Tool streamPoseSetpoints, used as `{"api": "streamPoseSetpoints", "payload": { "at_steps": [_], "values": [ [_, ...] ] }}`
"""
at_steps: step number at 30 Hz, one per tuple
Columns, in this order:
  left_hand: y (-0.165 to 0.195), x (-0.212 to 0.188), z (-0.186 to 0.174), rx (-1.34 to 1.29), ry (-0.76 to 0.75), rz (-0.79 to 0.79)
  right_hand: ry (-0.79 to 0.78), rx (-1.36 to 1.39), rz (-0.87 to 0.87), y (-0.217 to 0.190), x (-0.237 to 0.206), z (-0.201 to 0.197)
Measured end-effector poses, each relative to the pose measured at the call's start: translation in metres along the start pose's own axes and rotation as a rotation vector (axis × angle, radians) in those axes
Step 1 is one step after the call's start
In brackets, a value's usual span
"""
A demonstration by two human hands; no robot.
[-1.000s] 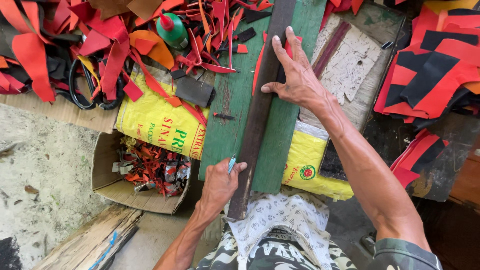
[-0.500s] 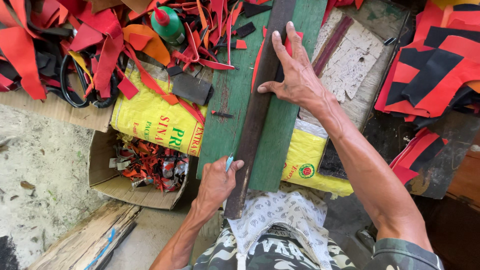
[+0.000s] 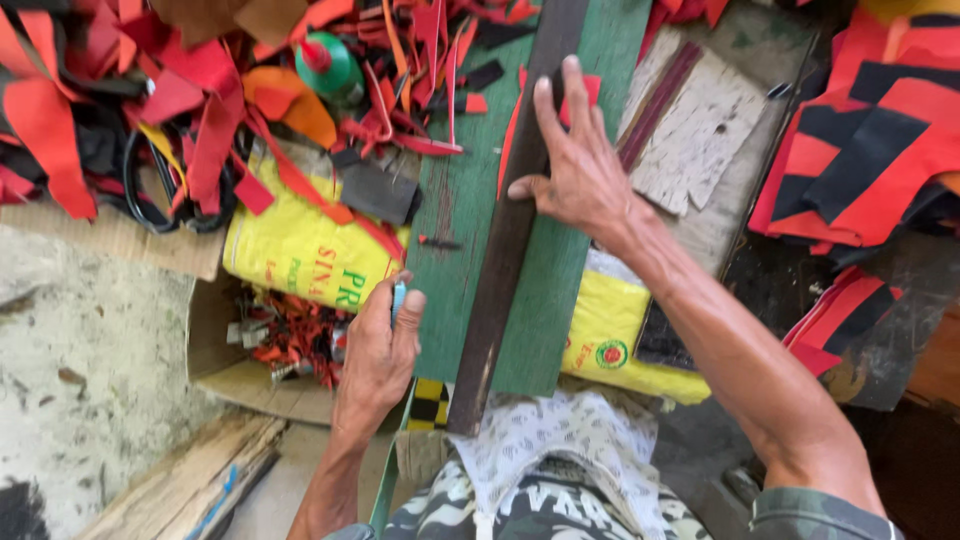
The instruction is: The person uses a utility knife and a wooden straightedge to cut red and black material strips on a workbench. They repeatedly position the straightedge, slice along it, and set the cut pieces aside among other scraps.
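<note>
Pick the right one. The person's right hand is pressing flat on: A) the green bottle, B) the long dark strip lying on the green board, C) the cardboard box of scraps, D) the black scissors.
B: the right hand lies spread with fingers on the long dark strip that runs along the green board.

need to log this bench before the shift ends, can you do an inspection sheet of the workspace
surface: green board lying over yellow sacks.
job's things: long dark strip lies lengthwise on the board; a small blue tool shows in the left hand.
clutter: red and black scraps, green bottle, scissors, cardboard box of offcuts.
hands: right hand flat, pressing the strip; left hand closed on the tool beside the strip.
cables: nothing seen.
surroundings: stacked red and black pieces at right, concrete floor, wood plank.
</note>
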State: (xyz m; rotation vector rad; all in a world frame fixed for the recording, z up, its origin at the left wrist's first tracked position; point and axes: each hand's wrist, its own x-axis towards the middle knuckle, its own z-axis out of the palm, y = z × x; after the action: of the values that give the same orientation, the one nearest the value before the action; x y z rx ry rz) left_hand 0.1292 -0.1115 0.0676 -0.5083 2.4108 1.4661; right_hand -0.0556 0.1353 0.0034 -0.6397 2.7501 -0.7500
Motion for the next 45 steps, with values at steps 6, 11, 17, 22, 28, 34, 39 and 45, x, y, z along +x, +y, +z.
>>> {"api": "streamPoseSetpoints", "payload": {
  "at_steps": [6,11,17,22,28,34,39,45],
  "values": [
    [0.037,0.072,0.045,-0.331,0.029,0.225,0.009,-0.016,0.004,0.003,0.001,-0.007],
    [0.052,0.135,0.087,-0.481,0.015,0.263,-0.013,-0.017,-0.039,0.012,0.004,-0.011],
    [0.059,0.177,0.110,-0.498,-0.010,0.200,0.003,-0.007,-0.077,0.021,0.003,-0.010],
    [0.062,0.191,0.111,-0.342,-0.017,0.195,0.026,0.109,-0.124,0.027,0.003,-0.012],
    [0.069,0.196,0.107,-0.264,-0.044,0.203,0.021,0.093,-0.122,0.028,0.004,-0.015],
    [0.075,0.198,0.101,-0.135,-0.072,0.242,0.018,0.054,-0.137,0.027,0.005,-0.015],
    [0.079,0.197,0.099,-0.038,-0.055,0.281,-0.001,0.031,-0.110,0.026,0.005,-0.014],
    [0.076,0.198,0.100,0.022,-0.008,0.353,0.034,-0.017,-0.133,0.024,0.005,-0.012]
  ]
}}
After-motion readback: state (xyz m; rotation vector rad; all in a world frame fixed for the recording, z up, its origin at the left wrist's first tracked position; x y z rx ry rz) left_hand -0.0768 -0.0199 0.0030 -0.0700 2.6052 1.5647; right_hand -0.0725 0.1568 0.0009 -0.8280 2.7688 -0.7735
